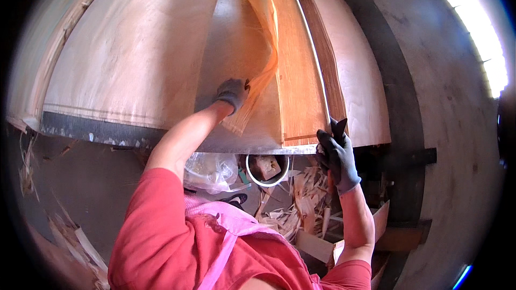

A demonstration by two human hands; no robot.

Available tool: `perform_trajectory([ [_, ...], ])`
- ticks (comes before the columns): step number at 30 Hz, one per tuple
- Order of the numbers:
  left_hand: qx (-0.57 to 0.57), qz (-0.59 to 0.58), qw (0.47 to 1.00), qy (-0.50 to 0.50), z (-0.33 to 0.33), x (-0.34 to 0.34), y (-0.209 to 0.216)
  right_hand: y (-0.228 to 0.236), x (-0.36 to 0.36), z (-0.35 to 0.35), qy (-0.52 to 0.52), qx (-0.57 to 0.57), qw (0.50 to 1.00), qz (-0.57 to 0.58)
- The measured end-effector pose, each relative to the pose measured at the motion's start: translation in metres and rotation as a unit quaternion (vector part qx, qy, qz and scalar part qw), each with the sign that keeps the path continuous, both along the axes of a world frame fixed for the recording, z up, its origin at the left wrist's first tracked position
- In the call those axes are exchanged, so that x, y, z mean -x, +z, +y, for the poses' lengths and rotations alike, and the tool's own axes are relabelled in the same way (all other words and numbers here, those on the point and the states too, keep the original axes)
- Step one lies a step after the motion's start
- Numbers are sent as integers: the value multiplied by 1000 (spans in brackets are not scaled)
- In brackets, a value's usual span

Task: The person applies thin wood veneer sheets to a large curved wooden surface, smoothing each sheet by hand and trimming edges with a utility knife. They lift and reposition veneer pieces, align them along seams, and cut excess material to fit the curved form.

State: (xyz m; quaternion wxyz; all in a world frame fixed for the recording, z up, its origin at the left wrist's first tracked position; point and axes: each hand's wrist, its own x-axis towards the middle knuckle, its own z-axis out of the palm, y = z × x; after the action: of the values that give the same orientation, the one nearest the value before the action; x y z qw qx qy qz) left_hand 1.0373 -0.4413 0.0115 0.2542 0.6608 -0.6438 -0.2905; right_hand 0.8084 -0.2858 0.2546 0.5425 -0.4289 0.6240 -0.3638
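My left hand (234,93), in a grey glove, is closed at the left edge of a thin orange-brown wood veneer strip (264,78), which curls up off the table. My right hand (339,162), also gloved, is at the table's front edge, by the near corner of a flat orange-brown veneer sheet (301,86). From its fingers a dark, pointed, blade-like tool (338,127) sticks up. A bit of orange shows below that palm, and the rest of the tool is hidden by the glove.
Pale veneer sheets (123,48) cover the table's left side, and a pale stack (352,59) lies to the right. Below the dark table edge (102,129) are a clear plastic bag (212,171), a white-rimmed bucket (286,174) and heaped wood scraps (306,198). A window glares at far right.
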Motion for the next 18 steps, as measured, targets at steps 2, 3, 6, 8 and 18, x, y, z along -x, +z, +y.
perform_trajectory([
  [2, -10, -1, 1000, -3, 9, 2, -7, 4, 2, -2, -17, -2, 1000, 8],
  [3, -17, 10, 1000, 4, 18, 3, -9, 1, 6, -3, -29, 15, 999, -3],
  [6, -18, 58, 998, 2, 47, -4, -16, 6, 13, -6, -16, 20, 999, 20],
  [8, -2, 102, 995, 1, 68, -20, -14, 14, 11, -5, -28, 11, 999, 18],
  [18, -34, 279, 958, 60, 165, -149, -8, 6, 24, -18, -36, 27, 999, 30],
])
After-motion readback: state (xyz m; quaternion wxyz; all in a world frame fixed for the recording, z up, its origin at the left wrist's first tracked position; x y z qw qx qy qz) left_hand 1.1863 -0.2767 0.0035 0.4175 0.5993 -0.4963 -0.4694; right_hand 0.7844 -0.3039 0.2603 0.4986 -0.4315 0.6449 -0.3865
